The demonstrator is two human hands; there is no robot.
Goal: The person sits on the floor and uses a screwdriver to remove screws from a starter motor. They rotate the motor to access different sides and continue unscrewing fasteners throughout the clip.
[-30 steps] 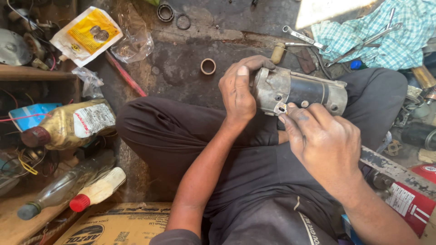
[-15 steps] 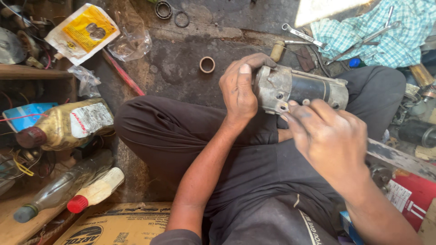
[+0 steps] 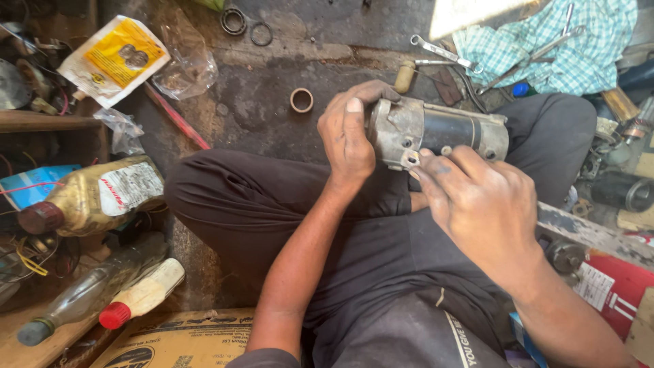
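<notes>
Starter motor (image 3: 443,129) on lap — ring (image 3: 302,100) left, wrenches (image 3: 443,54) behind.

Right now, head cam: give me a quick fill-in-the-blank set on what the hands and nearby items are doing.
1. The left hand grips the end of the grey and black ____ held over the lap.
2. The right hand has its fingertips on the motor housing's ____ side.
3. The small ring lies on the ____, left of the motor.
4. The white squeeze bottle at lower left has a ____ cap.

Missing words: motor; near; floor; red
</notes>
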